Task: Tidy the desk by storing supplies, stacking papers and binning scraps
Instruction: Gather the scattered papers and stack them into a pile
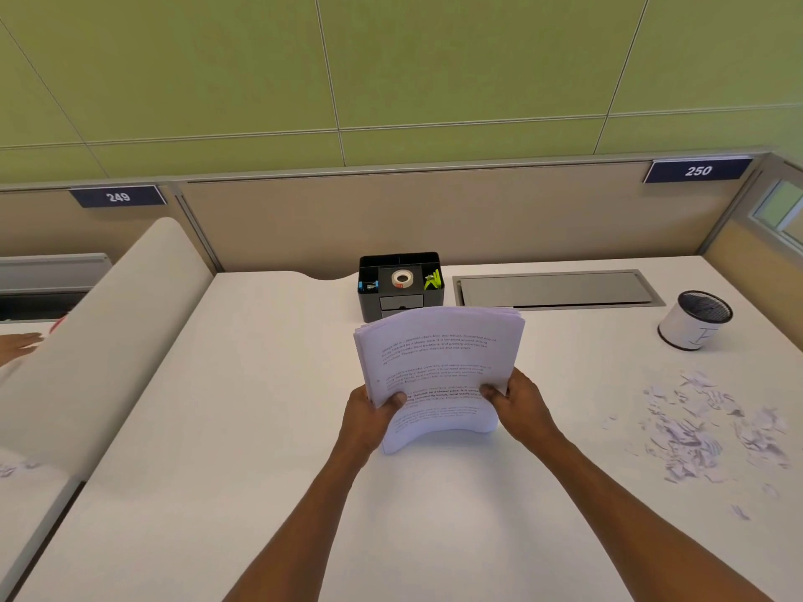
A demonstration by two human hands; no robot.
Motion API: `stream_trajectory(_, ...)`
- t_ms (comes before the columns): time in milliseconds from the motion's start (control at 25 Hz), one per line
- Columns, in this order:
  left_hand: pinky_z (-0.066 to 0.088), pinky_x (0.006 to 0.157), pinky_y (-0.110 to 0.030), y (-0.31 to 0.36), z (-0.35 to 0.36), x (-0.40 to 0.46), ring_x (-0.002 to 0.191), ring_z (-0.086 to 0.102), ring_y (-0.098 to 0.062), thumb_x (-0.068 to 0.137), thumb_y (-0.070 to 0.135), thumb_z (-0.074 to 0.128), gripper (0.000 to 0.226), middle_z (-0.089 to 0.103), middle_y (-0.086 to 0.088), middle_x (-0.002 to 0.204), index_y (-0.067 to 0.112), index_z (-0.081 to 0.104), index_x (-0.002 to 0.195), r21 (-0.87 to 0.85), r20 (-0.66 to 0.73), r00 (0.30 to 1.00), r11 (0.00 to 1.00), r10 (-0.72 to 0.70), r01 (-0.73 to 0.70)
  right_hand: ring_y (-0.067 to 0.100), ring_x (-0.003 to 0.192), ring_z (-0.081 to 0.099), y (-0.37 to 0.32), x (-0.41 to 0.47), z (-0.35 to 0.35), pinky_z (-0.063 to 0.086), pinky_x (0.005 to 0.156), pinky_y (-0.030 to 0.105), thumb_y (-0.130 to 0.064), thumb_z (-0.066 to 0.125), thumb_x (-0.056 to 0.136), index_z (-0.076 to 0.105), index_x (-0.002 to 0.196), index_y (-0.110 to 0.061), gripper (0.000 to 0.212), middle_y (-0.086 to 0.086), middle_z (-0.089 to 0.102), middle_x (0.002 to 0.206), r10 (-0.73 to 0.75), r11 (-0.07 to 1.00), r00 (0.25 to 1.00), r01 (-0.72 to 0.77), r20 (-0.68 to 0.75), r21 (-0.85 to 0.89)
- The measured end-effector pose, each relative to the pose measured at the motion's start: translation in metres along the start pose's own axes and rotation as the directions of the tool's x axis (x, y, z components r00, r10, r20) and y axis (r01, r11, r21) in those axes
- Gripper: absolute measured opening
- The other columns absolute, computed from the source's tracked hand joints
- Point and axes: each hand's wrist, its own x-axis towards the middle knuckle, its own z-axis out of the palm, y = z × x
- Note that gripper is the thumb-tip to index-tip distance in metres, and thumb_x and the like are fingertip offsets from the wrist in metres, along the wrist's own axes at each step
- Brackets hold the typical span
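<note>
White desk, beige partition behind, green wall above. Stack of papers held upright over desk middle, bottom edge resting on or just above surface, bowed, long axis running up and away toward organizer at back edge. Left hand gripping lower left side, thumb across front sheet; right hand gripping lower right side likewise, both curled round stack, equally near. Probably squaring sheets by tapping bottom edge before laying flat. Scraps scattered near right edge, well apart from stack, nearer right hand. Bin beyond scraps, toward back right corner.
</note>
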Motion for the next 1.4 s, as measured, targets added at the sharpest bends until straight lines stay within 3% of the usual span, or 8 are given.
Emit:
stream_trajectory(200, 0.062, 0.082, -0.039, 0.003, 0.000, 0.001, 0.099, 0.070, -0.022, 0.082, 0.033, 0.070, 0.034, 0.074, -0.006, 0.108, 0.018, 0.067, 0.112, -0.022, -0.072, 0.996, 0.999, 0.044, -0.046, 0.012, 0.094, 0.065, -0.008, 0.001, 0.010, 0.047, 0.073, 0.011, -0.008, 0.063, 0.093, 0.061, 0.119, -0.016, 0.027, -0.007, 0.068, 0.103, -0.018, 0.998, 0.995, 0.024, -0.102, 0.059)
stream_trajectory(360, 0.060, 0.087, -0.040, -0.009, -0.003, 0.003, 0.104, 0.068, -0.027, 0.094, 0.022, 0.068, 0.032, 0.071, -0.010, 0.114, 0.007, 0.064, 0.122, 0.085, -0.040, 0.999, 0.996, 0.002, 0.002, 0.013, 0.095, 0.062, -0.002, -0.002, 0.016, 0.045, 0.073, 0.004, -0.009, 0.064, 0.093, 0.059, 0.126, -0.013, 0.033, -0.005, 0.067, 0.112, 0.014, 1.000, 1.000, -0.014, 0.003, 0.007)
stream_trajectory(480, 0.058, 0.090, -0.042, -0.012, -0.001, 0.004, 0.104, 0.066, -0.030, 0.098, 0.016, 0.062, 0.026, 0.070, -0.011, 0.113, 0.004, 0.063, 0.122, 0.141, -0.098, 0.995, 0.989, -0.020, 0.034, 0.018, 0.100, 0.062, 0.004, -0.004, 0.021, 0.046, 0.080, 0.013, -0.006, 0.060, 0.095, 0.060, 0.126, -0.008, 0.031, 0.000, 0.067, 0.114, 0.042, 0.999, 0.999, -0.042, -0.003, -0.018)
stream_trajectory(600, 0.056, 0.083, -0.034, -0.016, -0.003, 0.006, 0.098, 0.067, -0.025, 0.099, 0.016, 0.061, 0.019, 0.072, -0.007, 0.106, 0.007, 0.066, 0.115, 0.127, -0.138, 0.990, 0.991, -0.013, 0.031, 0.015, 0.096, 0.061, 0.004, -0.004, 0.021, 0.044, 0.072, 0.000, -0.006, 0.058, 0.095, 0.062, 0.124, -0.009, 0.029, -0.004, 0.066, 0.110, 0.031, 0.999, 0.999, -0.031, -0.027, -0.020)
stream_trajectory(800, 0.045, 0.065, -0.025, -0.027, 0.001, 0.006, 0.085, 0.062, -0.025, 0.101, 0.018, 0.057, 0.018, 0.066, 0.001, 0.093, 0.005, 0.067, 0.107, 0.337, -0.168, 0.984, 0.935, -0.060, 0.114, 0.013, 0.098, 0.059, 0.006, -0.007, 0.029, 0.044, 0.084, 0.019, -0.007, 0.056, 0.097, 0.062, 0.126, -0.007, 0.030, 0.004, 0.068, 0.117, 0.110, 0.991, 0.994, -0.110, -0.002, -0.081)
stream_trajectory(920, 0.040, 0.055, -0.017, -0.027, -0.002, 0.010, 0.077, 0.061, -0.025, 0.101, 0.020, 0.056, 0.014, 0.064, 0.005, 0.080, 0.011, 0.063, 0.092, 0.347, -0.209, 0.977, 0.932, -0.032, 0.104, 0.014, 0.098, 0.061, 0.004, -0.004, 0.029, 0.044, 0.077, 0.008, -0.007, 0.056, 0.097, 0.064, 0.123, -0.010, 0.028, 0.000, 0.069, 0.113, 0.109, 0.992, 0.994, -0.110, -0.023, -0.057)
stream_trajectory(1120, 0.043, 0.073, -0.025, -0.035, -0.006, 0.012, 0.083, 0.057, -0.020, 0.102, 0.019, 0.053, 0.026, 0.070, -0.007, 0.104, 0.002, 0.066, 0.117, 0.469, -0.135, 0.988, 0.874, -0.069, 0.125, 0.017, 0.099, 0.062, 0.005, -0.001, 0.032, 0.044, 0.084, 0.020, -0.006, 0.054, 0.097, 0.063, 0.125, -0.008, 0.030, 0.006, 0.070, 0.119, 0.124, 0.987, 0.992, -0.124, -0.002, -0.107)
stream_trajectory(1400, 0.051, 0.071, -0.032, -0.011, -0.046, 0.028, 0.086, 0.066, -0.027, 0.100, 0.022, 0.056, 0.022, 0.073, -0.011, 0.104, 0.007, 0.070, 0.108, 0.594, -0.013, 0.998, 0.802, -0.062, 0.058, 0.013, 0.101, 0.067, -0.010, 0.004, 0.018, 0.046, 0.075, 0.007, -0.011, 0.067, 0.090, 0.056, 0.123, -0.022, 0.037, -0.004, 0.070, 0.114, 0.045, 0.999, 0.999, -0.045, -0.014, -0.009)
